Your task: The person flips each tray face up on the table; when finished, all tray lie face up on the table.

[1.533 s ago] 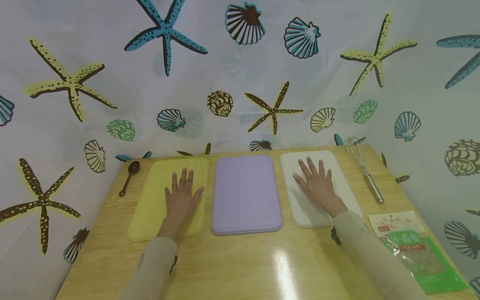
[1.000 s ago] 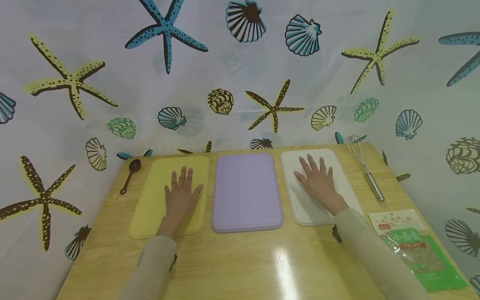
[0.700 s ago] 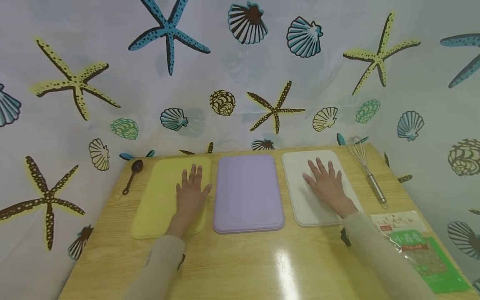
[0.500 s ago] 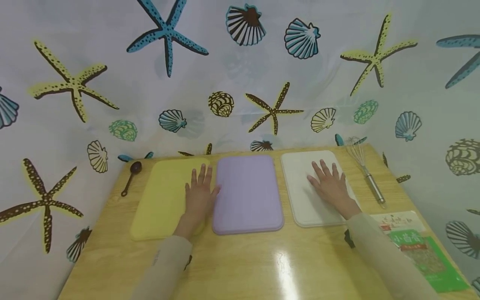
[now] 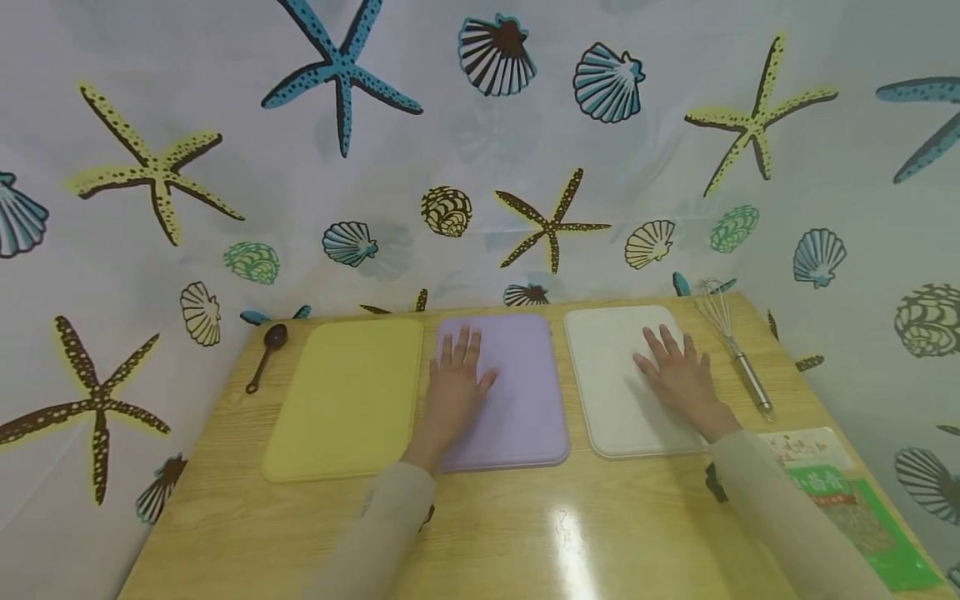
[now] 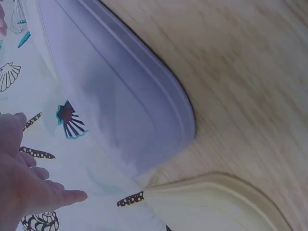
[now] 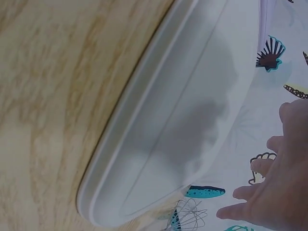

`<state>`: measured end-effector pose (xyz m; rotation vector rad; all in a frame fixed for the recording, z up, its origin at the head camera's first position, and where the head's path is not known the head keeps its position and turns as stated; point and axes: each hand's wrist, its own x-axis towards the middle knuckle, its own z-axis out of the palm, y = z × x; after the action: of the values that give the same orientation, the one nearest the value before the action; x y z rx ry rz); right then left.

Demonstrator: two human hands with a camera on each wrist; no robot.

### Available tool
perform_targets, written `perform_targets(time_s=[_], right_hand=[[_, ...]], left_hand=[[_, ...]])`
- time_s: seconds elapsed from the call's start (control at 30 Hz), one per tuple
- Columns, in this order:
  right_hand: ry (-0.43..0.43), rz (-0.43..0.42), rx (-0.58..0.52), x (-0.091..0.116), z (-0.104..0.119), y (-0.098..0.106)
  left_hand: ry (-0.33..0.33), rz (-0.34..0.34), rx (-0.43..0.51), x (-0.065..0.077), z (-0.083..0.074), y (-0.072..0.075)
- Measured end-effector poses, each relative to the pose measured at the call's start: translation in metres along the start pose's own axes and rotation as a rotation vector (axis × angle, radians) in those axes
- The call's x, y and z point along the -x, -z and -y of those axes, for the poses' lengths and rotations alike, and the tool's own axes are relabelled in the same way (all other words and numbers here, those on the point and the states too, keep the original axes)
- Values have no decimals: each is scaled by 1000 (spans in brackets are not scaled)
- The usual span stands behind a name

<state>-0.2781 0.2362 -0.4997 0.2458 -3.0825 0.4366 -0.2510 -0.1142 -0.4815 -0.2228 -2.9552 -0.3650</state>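
Three rectangular plastic boards lie side by side: yellow, purple and white. My left hand, palm down with fingers spread, hovers over the left part of the purple board. In the left wrist view a soft shadow falls on that board beneath the same hand. Over the right side of the white board hovers my right hand, fingers spread and holding nothing. The right wrist view shows this hand raised, with its shadow on the white board.
A dark brown spoon lies left of the yellow board on the wooden table. Right of the white board is a wire whisk. A green seasoning bag and a pale packet lie at the right edge, partly behind the right sleeve.
My left hand has moved right, from over the yellow board to over the purple one. The right hand has shifted right across the white board. The boards have stayed in place.
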Motion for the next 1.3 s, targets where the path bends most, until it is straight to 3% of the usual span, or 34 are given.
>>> perform_targets(time_s=[0.2, 0.5, 0.7, 1.03, 1.3], right_hand=[[-8, -3, -10, 3, -7, 0], [-6, -17, -24, 6, -16, -4], [-11, -11, -36, 5, -19, -7], [-17, -21, -51, 5, -24, -5], [-24, -15, -66, 5, -26, -10]], left_hand=[[-18, 5, 25, 1, -29, -13], [-54, 24, 59, -2, -60, -24], [-63, 43, 173, -7, -79, -36], [-72, 97, 350, -10, -122, -37], [-49, 126, 343, -11, -144, -58]])
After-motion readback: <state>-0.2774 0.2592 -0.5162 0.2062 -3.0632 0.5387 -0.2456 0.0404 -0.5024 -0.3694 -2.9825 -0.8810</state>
